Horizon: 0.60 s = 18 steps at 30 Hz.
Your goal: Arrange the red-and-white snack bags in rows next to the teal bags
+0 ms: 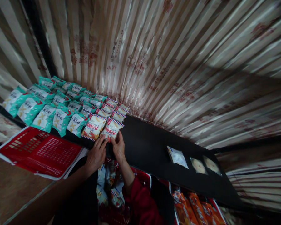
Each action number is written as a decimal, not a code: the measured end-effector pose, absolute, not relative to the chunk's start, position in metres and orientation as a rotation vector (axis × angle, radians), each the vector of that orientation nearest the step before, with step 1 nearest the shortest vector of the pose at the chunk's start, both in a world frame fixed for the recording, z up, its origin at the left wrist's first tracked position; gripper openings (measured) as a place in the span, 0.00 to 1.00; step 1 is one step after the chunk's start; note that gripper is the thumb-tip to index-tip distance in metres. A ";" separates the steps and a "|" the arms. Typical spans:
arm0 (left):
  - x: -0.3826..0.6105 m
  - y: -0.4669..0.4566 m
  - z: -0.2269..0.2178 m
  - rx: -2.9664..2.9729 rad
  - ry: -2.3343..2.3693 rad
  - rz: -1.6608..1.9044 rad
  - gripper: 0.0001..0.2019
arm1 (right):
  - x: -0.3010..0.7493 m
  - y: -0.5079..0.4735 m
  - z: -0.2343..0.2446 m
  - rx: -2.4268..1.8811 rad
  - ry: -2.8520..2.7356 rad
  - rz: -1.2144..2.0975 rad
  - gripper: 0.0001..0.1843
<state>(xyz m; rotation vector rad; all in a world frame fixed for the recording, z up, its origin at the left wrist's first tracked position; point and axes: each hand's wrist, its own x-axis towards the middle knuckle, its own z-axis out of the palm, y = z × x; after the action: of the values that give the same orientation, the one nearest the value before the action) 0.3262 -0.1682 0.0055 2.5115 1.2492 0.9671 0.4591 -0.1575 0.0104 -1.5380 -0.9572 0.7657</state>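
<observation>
A cream snack bag with red lettering and striped edges (112,127) lies at the front of the rows on the black tabletop (145,143). My left hand (97,154) has its fingers closed at the bag's lower left edge. On its lower right edge, my right hand (118,145) grips with thumb and fingers. Just left of it rests a matching snack bag (93,126), and more of this kind stand behind. Further left, several teal snack bags (59,120) form rows. The fingertips' undersides are hidden.
A red basket (53,153) sits below the table at left. Under my arms, another basket holds bags (117,190); orange packets (193,207) fill one at right. A white packet (177,157) and two round items in clear wrap (198,165) lie on the table. Striped curtain (154,62) hangs behind.
</observation>
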 end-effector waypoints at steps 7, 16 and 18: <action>0.318 -0.172 0.013 2.532 1.280 1.103 0.23 | 0.462 -0.162 0.026 -1.667 -0.929 0.600 0.35; 0.312 -0.177 0.001 2.404 1.561 1.148 0.36 | 0.460 -0.155 0.032 -1.709 -0.946 0.726 0.41; 0.314 -0.175 0.000 2.416 1.554 1.119 0.35 | 0.458 -0.151 0.032 -1.703 -0.943 0.735 0.41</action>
<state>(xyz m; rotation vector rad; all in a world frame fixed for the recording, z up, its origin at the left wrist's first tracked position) 0.3143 -0.1746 -0.0004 2.4158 1.5536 1.1188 0.4579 -0.1513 0.0320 -1.7030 -0.9425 0.7351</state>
